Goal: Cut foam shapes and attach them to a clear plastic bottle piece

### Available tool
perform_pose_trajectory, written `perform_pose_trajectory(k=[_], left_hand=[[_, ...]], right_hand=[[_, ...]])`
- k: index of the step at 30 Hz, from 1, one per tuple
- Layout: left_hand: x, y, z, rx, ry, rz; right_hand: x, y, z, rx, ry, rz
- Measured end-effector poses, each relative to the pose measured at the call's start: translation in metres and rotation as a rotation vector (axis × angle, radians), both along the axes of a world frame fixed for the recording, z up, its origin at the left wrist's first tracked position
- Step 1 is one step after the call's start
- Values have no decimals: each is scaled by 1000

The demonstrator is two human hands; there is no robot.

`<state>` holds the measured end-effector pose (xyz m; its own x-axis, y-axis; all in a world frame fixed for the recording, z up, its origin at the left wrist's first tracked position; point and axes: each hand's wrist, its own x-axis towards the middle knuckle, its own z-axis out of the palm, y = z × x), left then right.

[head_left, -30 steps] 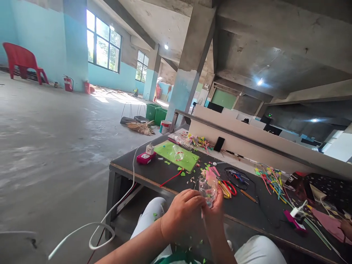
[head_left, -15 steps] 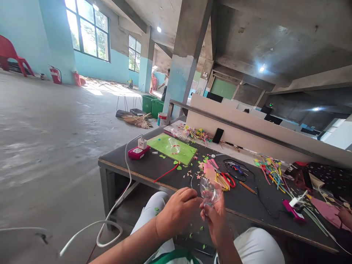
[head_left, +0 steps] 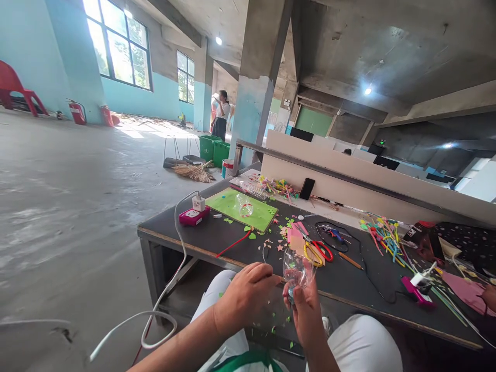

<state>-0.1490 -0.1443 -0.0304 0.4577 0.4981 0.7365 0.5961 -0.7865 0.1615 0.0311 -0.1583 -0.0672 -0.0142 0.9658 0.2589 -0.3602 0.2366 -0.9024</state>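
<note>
My right hand (head_left: 304, 310) holds the cut-off top of a clear plastic bottle (head_left: 296, 266), with its narrow neck down in my fingers and its wide end up. A bluish part shows at the neck. Close by on the left, my left hand (head_left: 248, 292) is closed in a pinch, its fingertips pointing at the bottle piece without clearly touching it. A thin pale string (head_left: 264, 253) rises from behind those fingers. Just beyond the bottle piece lie scissors (head_left: 315, 253) with red and yellow handles, beside pink paper (head_left: 296, 237).
A green sheet (head_left: 228, 204) carries another clear bottle piece (head_left: 245, 206). A red stick (head_left: 234, 243), paper scraps, a glue gun (head_left: 335, 233) and an orange pencil (head_left: 351, 261) lie about. Pink power banks (head_left: 194, 216) stand at both sides. Another person's hand (head_left: 489, 295) appears at right.
My left hand has shifted slightly left, away from the bottle piece, and the string moved with it. My right hand keeps its hold. A distant person has come into fuller view beside the pillar.
</note>
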Motion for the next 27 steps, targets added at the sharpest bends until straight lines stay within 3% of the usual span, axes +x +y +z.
perform_pose_trajectory(k=[5, 13, 22, 27], left_hand=[[-3, -1, -1, 26, -33, 0], [-12, -8, 3, 60, 93, 62], [-29, -11, 25, 45, 249, 65], [-28, -19, 43, -1, 249, 3]], right_hand=[[1, 0, -2, 32, -114, -48], [-4, 1, -16, 79, -186, -199], [8, 0, -20, 186, -297, -173], [14, 2, -22, 237, -392, -184]])
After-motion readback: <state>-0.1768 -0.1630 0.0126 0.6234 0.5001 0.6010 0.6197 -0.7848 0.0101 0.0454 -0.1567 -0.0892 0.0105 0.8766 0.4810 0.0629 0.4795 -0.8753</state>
